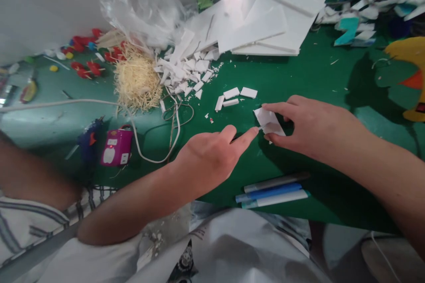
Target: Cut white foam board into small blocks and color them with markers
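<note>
My left hand (215, 152) is closed around a craft knife (260, 128), its index finger stretched along toward the thin tip; most of the handle is hidden in the fist. That tip touches a small white foam board piece (265, 117). At the piece's right side my right hand (294, 119) grips its opposite edges between thumb and fingers. Just left of it on the green table lie several cut white strips (231, 93), with tiny crumbs near them.
White foam sheets (259, 26) and a heap of scraps (186, 70) lie at the back. Pens (272, 194) lie along the front edge. Leftward are straw-like shreds (137, 79), a magenta power socket (117, 147), a white cable (142, 154) and another person's arm (33, 172).
</note>
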`<state>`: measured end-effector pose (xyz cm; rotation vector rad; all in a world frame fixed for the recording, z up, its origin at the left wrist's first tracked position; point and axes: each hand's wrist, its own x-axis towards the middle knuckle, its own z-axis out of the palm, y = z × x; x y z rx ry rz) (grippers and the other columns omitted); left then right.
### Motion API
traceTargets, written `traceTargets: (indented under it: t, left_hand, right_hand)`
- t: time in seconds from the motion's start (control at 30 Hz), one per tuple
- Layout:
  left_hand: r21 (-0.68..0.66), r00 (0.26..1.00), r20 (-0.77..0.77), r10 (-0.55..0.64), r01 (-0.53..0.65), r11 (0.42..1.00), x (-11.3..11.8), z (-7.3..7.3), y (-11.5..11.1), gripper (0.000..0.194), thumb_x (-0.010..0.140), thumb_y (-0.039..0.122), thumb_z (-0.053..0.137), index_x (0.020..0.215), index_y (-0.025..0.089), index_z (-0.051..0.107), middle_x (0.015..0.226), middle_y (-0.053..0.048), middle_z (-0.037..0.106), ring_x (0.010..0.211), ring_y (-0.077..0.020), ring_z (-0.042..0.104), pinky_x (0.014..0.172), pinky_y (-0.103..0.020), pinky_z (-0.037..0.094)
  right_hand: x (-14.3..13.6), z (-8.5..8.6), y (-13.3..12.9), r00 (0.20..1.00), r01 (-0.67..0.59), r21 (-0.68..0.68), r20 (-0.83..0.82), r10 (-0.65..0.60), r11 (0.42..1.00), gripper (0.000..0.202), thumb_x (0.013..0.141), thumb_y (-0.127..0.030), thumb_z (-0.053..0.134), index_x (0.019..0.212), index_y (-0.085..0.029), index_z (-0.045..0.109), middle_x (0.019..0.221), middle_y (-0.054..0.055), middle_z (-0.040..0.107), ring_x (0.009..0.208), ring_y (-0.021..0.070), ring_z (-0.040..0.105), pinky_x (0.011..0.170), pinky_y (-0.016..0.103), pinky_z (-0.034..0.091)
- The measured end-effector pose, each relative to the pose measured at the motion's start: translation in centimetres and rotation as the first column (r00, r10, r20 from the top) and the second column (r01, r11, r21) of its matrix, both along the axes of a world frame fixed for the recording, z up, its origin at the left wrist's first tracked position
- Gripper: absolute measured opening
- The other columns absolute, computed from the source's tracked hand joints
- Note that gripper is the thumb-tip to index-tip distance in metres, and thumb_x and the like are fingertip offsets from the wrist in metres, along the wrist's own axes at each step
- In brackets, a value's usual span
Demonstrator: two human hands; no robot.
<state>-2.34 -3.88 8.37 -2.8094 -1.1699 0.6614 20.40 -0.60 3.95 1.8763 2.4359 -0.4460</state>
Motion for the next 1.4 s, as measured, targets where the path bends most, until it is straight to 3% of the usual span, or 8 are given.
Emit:
traceTargets:
  t: [0.33,0.67,0.87,1.0,1.1,1.27,1.4]
  left_hand:
    - [0.149,0.985,0.143,-0.095,0.074,0.986,-1.8,-1.0,-0.6,0.061,0.103,0.014,0.053,0.161,0.032,0.056,0.081,0.001,0.064,0.049,-0.0083,0.050,0.047,-0.026,0.033]
    - [0.194,0.977,0.194,-0.083,0.045,0.980,-2.6,-2.5,-1.1,0.064,0.099,0.013,0.053,0.159,0.035,0.059,0.085,0.002,0.065,0.049,-0.0060,0.051,0.049,-0.022,0.038]
    - [0.153,0.966,0.221,-0.131,0.099,0.983,-3.5,-2.2,-0.7,0.055,0.104,0.013,0.049,0.156,0.028,0.063,0.086,0.002,0.068,0.050,-0.0078,0.056,0.046,-0.024,0.039]
    - [0.287,0.936,0.267,-0.231,0.151,0.946,-4.4,-3.0,-0.9,0.050,0.108,0.011,0.047,0.149,0.028,0.068,0.085,0.002,0.070,0.052,-0.0093,0.057,0.050,-0.026,0.044]
    - [0.376,0.922,0.253,-0.293,0.186,0.908,-4.7,-3.5,-1.0,0.051,0.107,0.006,0.049,0.146,0.030,0.070,0.089,0.000,0.072,0.064,-0.0098,0.064,0.059,-0.023,0.049]
    - [0.323,0.895,0.301,-0.330,0.230,0.918,-4.9,-3.4,-0.9,0.045,0.107,0.007,0.052,0.141,0.030,0.072,0.096,-0.001,0.073,0.083,-0.0122,0.071,0.075,-0.023,0.055]
    - [0.160,0.881,0.379,-0.282,0.237,0.958,-5.1,-3.0,-0.2,0.034,0.109,0.030,0.059,0.140,0.021,0.070,0.112,-0.009,0.075,0.097,-0.0185,0.074,0.083,-0.030,0.060]
  right_hand:
    - [0.1,-0.1,0.0,1.000,-0.020,0.016,-0.022,0.020,1.000,0.061,0.080,-0.054,0.064,0.136,-0.034,0.077,0.098,0.008,0.071,0.075,0.0212,0.059,0.055,0.028,0.030]
    - [-0.1,0.2,-0.1,1.000,-0.025,0.005,-0.014,0.025,1.000,0.061,0.081,-0.055,0.065,0.136,-0.034,0.077,0.096,0.009,0.070,0.072,0.0213,0.058,0.054,0.028,0.029]
    - [0.0,0.2,0.1,1.000,0.003,-0.036,-0.005,-0.003,0.999,0.064,0.080,-0.058,0.064,0.139,-0.035,0.076,0.101,0.009,0.072,0.070,0.0201,0.057,0.053,0.029,0.030]
    - [0.2,-0.2,0.0,0.997,-0.054,0.033,-0.058,0.055,0.998,0.061,0.080,-0.056,0.063,0.134,-0.033,0.079,0.095,0.008,0.072,0.067,0.0190,0.055,0.051,0.028,0.029]
    - [0.3,-0.2,-0.4,0.995,-0.073,0.088,-0.061,0.078,0.993,0.058,0.084,-0.050,0.059,0.135,-0.030,0.078,0.094,0.008,0.072,0.070,0.0210,0.058,0.052,0.029,0.029]
    - [0.8,-0.2,-0.5,0.990,-0.140,0.214,0.009,0.142,0.967,0.064,0.089,-0.034,0.056,0.151,-0.023,0.065,0.102,0.012,0.077,0.087,0.0281,0.066,0.064,0.035,0.043]
    - [0.9,0.1,-0.1,0.987,-0.158,0.298,0.014,0.161,0.942,0.070,0.092,-0.027,0.053,0.161,-0.019,0.054,0.109,0.013,0.080,0.095,0.0300,0.071,0.076,0.040,0.051]
